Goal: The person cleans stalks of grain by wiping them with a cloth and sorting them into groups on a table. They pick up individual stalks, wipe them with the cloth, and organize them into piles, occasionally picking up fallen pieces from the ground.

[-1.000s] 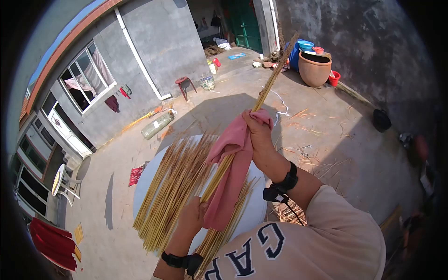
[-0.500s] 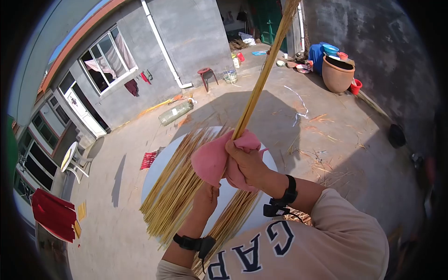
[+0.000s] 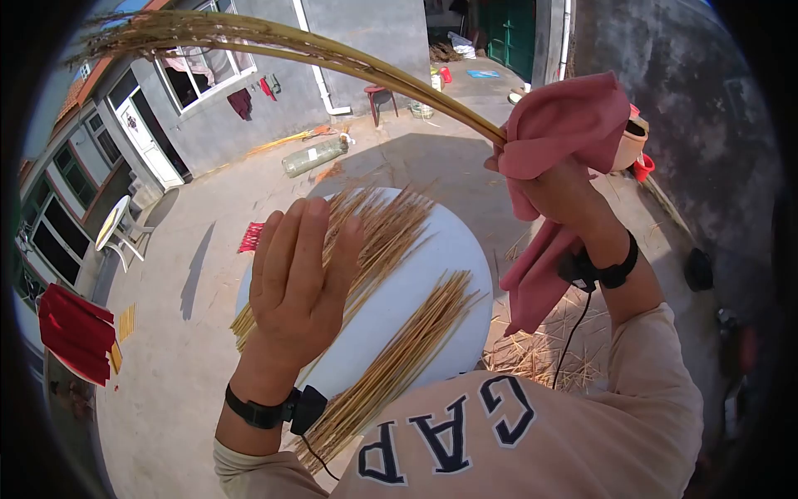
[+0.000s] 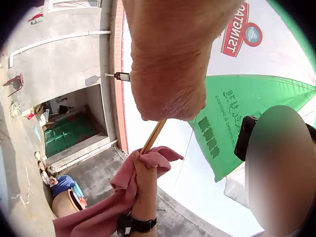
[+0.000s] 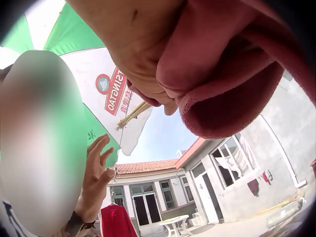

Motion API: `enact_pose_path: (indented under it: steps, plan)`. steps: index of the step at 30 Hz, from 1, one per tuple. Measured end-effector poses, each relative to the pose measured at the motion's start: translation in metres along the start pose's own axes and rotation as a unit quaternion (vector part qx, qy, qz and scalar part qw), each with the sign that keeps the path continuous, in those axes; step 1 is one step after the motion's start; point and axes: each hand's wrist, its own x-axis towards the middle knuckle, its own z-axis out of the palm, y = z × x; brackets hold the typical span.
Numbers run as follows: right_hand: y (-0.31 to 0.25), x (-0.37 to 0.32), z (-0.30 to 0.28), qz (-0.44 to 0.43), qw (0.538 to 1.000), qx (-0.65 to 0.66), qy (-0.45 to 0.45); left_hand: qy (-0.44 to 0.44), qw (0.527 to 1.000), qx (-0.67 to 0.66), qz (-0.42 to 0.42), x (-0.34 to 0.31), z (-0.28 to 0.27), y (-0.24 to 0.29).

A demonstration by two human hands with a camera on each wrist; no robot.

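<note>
The right hand grips the lower end of a bundle of long stalks together with a pink cloth, raised at the right; the stalks' feathery tops point left. Cloth hangs down beside the wrist. The left hand is raised over the round table, fingers extended and holding nothing. In the left wrist view the right hand holds the stalks within the cloth. Folded cloth fills much of the right wrist view, with the left hand lower left.
Loose stalks lie on the table's far side, and a second row lies nearer the body. Stalk scraps cover the ground at right. Beyond are a plastic bottle, a stool and a large clay pot.
The left hand has come off the stalks and cloth and risen with fingers extended. The right hand has moved up and right, and the bundle has swung from upright to pointing left.
</note>
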Motion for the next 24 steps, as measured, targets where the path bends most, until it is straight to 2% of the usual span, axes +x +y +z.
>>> enact_pose_path:
  steps: [1, 2, 3, 4, 5, 6, 7, 8, 10, 11, 16, 20, 22, 24]
  plan:
    - [0.002, 0.004, 0.013, -0.094, 0.979, -0.16, -0.085, 0.017, 0.997, 0.041, 0.057, 0.006, 0.002, 0.003]
    - [0.006, 0.008, 0.029, -0.183, 0.917, -0.312, -0.166, -0.034, 0.997, 0.033, 0.054, 0.011, 0.004, 0.007]
    - [0.019, 0.007, 0.056, -0.254, 0.911, -0.292, -0.144, -0.031, 0.998, 0.029, 0.055, 0.011, 0.01, 0.007]
    - [0.027, 0.004, 0.075, -0.322, 0.899, -0.27, -0.122, -0.116, 0.993, -0.022, 0.008, 0.008, 0.022, 0.007]
    - [0.021, 0.004, 0.08, -0.316, 0.901, -0.271, -0.124, -0.202, 0.976, -0.074, -0.036, 0.003, 0.036, 0.007]
    - [0.016, 0.006, 0.084, -0.307, 0.917, -0.171, -0.188, -0.198, 0.978, -0.056, -0.045, -0.011, 0.054, 0.005]
    - [0.013, 0.006, 0.086, -0.294, 0.92, -0.069, -0.248, -0.264, 0.955, -0.09, -0.097, -0.027, 0.064, 0.006]
    - [0.022, 0.011, 0.095, -0.288, 0.922, -0.07, -0.248, -0.328, 0.925, -0.122, -0.148, -0.041, 0.07, 0.007]
    - [0.05, 0.021, 0.115, -0.288, 0.908, 0.106, -0.286, -0.305, 0.93, -0.143, -0.145, -0.058, 0.072, 0.014]
    - [0.051, 0.022, 0.111, -0.284, 0.908, 0.107, -0.287, -0.279, 0.935, -0.158, -0.149, -0.066, 0.07, 0.016]
    - [0.038, 0.03, 0.077, -0.297, 0.918, -0.072, -0.252, -0.288, 0.939, -0.102, -0.161, -0.116, 0.048, -0.012]
    - [0.105, 0.045, 0.093, -0.269, 0.936, -0.056, -0.222, -0.314, 0.928, -0.082, -0.184, -0.156, 0.028, -0.029]
    - [0.13, 0.051, 0.088, -0.149, 0.961, -0.066, -0.224, -0.321, 0.92, -0.084, -0.21, -0.171, 0.021, -0.033]
    - [0.149, 0.051, 0.072, -0.158, 0.959, -0.223, -0.081, -0.329, 0.91, -0.082, -0.238, -0.183, 0.018, -0.037]
